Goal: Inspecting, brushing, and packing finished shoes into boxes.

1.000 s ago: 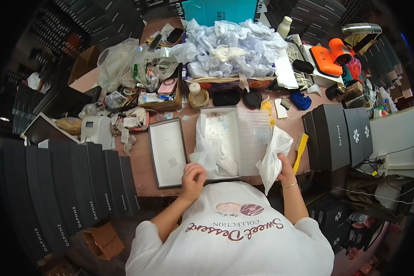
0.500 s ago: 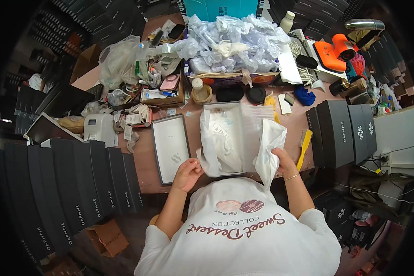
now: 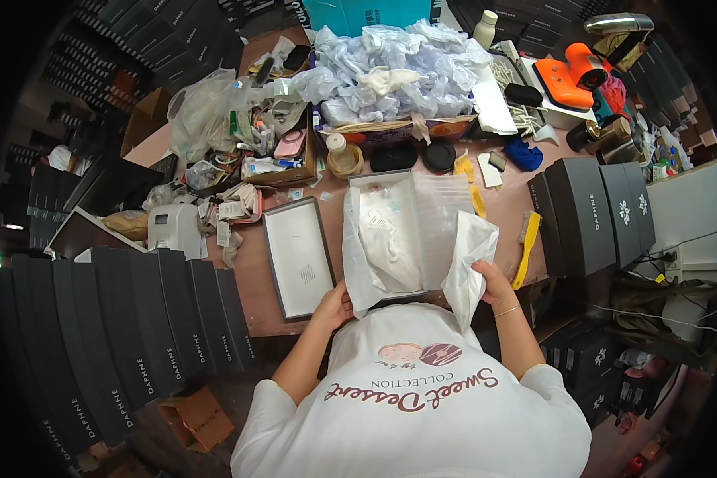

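An open grey shoe box [image 3: 384, 177] lies before me, lined with white tissue paper [image 3: 360, 275] folded out over its left edge. Inside it rests a white wrapped bundle [image 3: 392, 248] with a printed label; what it wraps is hidden. My left hand [image 3: 334, 307] is closed on the box's near left corner, its fingertips partly covered by paper. In my right hand [image 3: 494, 284] is a white wrapped pouch [image 3: 468, 255], gripped by its right side at the box's near right corner. A sheet of translucent foam wrap [image 3: 440, 215] spreads over the box's right side.
The box lid [image 3: 299, 259] lies inside-up to the left. A yellow-handled brush [image 3: 526, 251] sits right. Dark shoe boxes stand in rows at left [image 3: 143, 319] and right [image 3: 577, 211]. Behind are a carton of crumpled white plastic bags [image 3: 390, 72] and an orange tape dispenser [image 3: 564, 80].
My left hand has moved down and right from the tissue paper's edge to the box's near left corner. My right hand stays beside the box with the pouch. The view has shifted slightly.
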`<action>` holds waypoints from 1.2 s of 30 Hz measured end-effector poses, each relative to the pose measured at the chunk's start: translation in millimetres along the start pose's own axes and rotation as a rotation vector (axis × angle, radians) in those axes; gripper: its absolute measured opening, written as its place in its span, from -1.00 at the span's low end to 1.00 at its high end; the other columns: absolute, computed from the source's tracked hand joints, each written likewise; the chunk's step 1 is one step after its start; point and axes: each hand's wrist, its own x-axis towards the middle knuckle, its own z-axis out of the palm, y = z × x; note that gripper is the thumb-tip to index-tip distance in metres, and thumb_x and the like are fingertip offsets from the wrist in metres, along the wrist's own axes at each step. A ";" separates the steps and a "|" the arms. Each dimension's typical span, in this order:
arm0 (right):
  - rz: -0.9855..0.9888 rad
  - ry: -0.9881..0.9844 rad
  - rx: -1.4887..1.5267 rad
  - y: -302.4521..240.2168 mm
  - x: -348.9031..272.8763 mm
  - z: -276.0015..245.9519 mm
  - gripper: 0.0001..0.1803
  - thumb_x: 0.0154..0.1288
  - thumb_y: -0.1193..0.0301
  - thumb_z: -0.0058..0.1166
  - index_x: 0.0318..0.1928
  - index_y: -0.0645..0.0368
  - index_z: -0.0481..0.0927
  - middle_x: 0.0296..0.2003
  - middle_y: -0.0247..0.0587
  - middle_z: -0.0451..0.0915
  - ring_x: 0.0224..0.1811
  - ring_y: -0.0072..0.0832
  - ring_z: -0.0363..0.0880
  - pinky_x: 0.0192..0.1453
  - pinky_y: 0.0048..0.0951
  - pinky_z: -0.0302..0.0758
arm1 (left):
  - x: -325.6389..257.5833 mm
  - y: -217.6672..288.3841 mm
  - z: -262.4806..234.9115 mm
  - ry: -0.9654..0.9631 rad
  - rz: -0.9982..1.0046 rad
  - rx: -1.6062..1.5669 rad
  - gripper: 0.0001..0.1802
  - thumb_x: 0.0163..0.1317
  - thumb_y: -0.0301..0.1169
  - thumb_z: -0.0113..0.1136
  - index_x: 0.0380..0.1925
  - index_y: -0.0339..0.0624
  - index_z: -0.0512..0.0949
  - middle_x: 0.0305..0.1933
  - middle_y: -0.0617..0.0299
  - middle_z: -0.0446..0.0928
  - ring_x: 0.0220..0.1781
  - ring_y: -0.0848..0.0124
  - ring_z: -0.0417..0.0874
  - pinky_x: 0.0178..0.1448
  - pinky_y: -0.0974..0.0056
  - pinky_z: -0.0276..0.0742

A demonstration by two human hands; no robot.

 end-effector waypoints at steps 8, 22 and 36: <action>0.028 -0.053 -0.034 -0.6 1.4 22.2 -0.29 0.09 0.36 0.20 0.26 0.15 0.22 -0.02 -0.19 0.52 -0.02 -0.38 0.58 0.03 -0.28 0.59 | 31.7 -0.7 -7.0 -0.164 0.243 -0.144 -0.60 0.31 -0.39 0.09 0.11 -0.34 0.41 0.04 0.06 0.55 0.06 0.28 0.59 0.13 0.19 0.55; -0.119 -0.223 0.189 -68.2 -35.6 43.7 -0.04 -0.12 0.34 0.40 0.33 0.22 0.21 0.15 -0.02 0.46 0.05 -0.36 0.56 0.21 -0.30 0.50 | -0.2 44.7 86.2 0.054 1.414 1.445 -0.54 0.23 -0.34 0.11 0.13 -0.27 0.42 0.23 -0.10 0.37 0.31 0.05 0.33 0.41 0.02 0.17; -0.325 0.106 -1.034 32.4 149.9 105.8 -0.31 0.24 0.13 0.09 0.19 0.46 0.32 0.15 0.21 0.40 0.21 -0.07 0.38 0.29 -0.25 0.30 | 76.8 51.4 130.0 0.079 0.852 2.259 -0.18 0.28 0.17 -0.27 0.44 0.05 -0.10 0.53 0.13 -0.12 0.54 0.10 -0.11 0.55 0.00 -0.21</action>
